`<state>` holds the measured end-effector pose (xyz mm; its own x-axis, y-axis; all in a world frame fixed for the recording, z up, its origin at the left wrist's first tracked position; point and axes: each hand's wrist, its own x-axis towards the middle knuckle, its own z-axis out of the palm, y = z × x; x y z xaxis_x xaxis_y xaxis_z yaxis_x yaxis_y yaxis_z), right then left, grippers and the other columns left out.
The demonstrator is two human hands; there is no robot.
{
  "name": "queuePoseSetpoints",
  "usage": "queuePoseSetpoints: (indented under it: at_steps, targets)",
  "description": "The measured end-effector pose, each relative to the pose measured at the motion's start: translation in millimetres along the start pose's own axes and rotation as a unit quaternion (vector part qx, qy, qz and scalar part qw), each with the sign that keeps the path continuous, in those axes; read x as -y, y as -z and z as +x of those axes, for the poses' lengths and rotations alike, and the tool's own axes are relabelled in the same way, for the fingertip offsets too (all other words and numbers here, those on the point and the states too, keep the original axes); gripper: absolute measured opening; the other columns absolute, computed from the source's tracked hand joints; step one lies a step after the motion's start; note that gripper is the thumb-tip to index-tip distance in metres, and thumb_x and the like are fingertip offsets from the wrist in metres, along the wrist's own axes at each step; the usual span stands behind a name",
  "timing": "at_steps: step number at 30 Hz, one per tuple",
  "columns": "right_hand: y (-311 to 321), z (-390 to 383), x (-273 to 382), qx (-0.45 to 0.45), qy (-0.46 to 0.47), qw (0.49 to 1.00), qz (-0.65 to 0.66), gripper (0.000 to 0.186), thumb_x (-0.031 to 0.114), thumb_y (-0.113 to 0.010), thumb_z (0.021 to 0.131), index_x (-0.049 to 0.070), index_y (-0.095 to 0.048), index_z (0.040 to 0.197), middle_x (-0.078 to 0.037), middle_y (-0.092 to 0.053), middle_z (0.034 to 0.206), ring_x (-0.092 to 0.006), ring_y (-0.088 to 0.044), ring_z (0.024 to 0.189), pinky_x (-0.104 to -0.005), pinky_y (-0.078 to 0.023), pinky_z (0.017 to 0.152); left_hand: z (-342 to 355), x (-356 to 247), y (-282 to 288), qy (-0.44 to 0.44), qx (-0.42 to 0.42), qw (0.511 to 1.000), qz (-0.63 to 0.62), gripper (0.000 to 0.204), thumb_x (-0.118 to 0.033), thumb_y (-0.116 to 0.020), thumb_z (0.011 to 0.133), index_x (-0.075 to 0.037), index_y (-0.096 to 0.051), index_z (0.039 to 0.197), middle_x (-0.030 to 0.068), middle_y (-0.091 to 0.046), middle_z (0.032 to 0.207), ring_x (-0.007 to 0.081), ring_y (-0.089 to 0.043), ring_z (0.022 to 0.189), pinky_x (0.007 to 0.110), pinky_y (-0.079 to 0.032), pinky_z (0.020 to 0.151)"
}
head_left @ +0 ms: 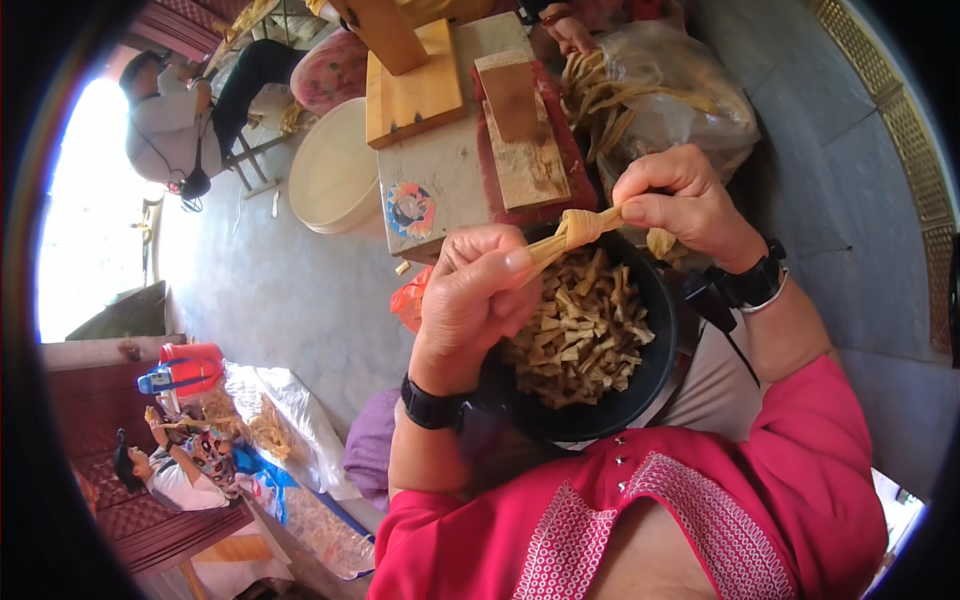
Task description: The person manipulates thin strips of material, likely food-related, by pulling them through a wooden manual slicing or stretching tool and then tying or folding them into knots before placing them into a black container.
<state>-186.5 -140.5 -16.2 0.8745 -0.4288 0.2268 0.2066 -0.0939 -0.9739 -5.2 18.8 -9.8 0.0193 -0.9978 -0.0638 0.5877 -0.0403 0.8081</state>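
Note:
Between my hands a bundle of pale yellow, pliable strips [583,229] is stretched, with a knot in its middle. Its left end is gripped by my left hand [476,285], fingers curled and thumb on top. My right hand [672,200] pinches the other end between thumb and fingers. Just below, a black bowl [664,330] in my lap holds many short, yellowish-brown knotted pieces [585,335]. Some loose strip [660,242] hangs under my right hand. What the strips are made of, I cannot tell.
Ahead stands a worn table [425,165] bearing wooden blocks [525,150] on red cloth and a wooden stand [415,90]. Another person's hand [572,36] is near a plastic bag [680,95] of strips. A pale round tub [335,170] sits left; two people work farther off.

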Motion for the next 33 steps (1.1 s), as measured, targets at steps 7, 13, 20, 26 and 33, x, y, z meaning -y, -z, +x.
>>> queuePoseSetpoints:
  at_steps: [7, 13, 20, 26, 33]
  targets:
    - [-17, 5, -7, -0.005, -0.113, 0.991, -0.077, 0.011, 0.008, -0.061, 0.080, -0.002, -0.063, 0.076, 0.004, -0.051, 0.059, -0.0039, -0.045, 0.058, -0.0216, -0.037, 0.053, 11, 6, 3, -0.096, -0.149, 0.751, 0.636, 0.027, -0.025, -0.064, 0.078, -0.001, -0.058, 0.090, 0.0128, -0.063, 0.074, 0.0297, -0.060, 0.068, 0.040, -0.046, 0.065]
    - [-13, 10, -7, 0.066, -0.049, 0.977, -0.196, 0.017, 0.013, -0.062, 0.078, -0.002, -0.060, 0.071, -0.003, -0.049, 0.054, -0.0071, -0.042, 0.053, -0.0269, -0.035, 0.050, 18, 4, -1, 0.049, 0.031, 0.803, 0.593, 0.017, -0.018, -0.057, 0.081, -0.002, -0.055, 0.083, 0.0189, -0.057, 0.072, 0.0378, -0.056, 0.073, 0.042, -0.043, 0.063]
    - [3, 32, -20, 0.014, -0.037, 0.955, -0.294, 0.015, 0.014, -0.058, 0.080, 0.000, -0.059, 0.073, -0.015, -0.054, 0.059, -0.0225, -0.052, 0.051, -0.0341, -0.041, 0.053, 37, 6, 18, -0.057, -0.119, 0.733, 0.667, 0.014, -0.016, -0.058, 0.083, -0.002, -0.059, 0.085, 0.0077, -0.053, 0.059, 0.0129, -0.049, 0.053, 0.028, -0.041, 0.053]
    - [-5, 68, -40, -0.148, 0.020, 0.936, -0.318, 0.017, 0.014, -0.056, 0.085, -0.001, -0.055, 0.077, -0.012, -0.047, 0.058, -0.0154, -0.042, 0.051, -0.0311, -0.037, 0.052, 72, 5, 40, -0.181, -0.283, 0.671, 0.661, 0.015, -0.019, -0.063, 0.080, -0.010, -0.064, 0.092, 0.0107, -0.059, 0.063, 0.0180, -0.057, 0.055, 0.030, -0.044, 0.056]
    - [-9, 77, -59, -0.205, 0.063, 0.918, -0.333, 0.014, 0.012, -0.057, 0.084, -0.001, -0.057, 0.079, -0.015, -0.054, 0.062, -0.0219, -0.049, 0.053, -0.0321, -0.040, 0.054, 82, 7, 42, -0.171, -0.298, 0.675, 0.653, 0.014, -0.023, -0.059, 0.081, -0.012, -0.062, 0.089, 0.0174, -0.062, 0.075, 0.0382, -0.060, 0.074, 0.043, -0.046, 0.065]
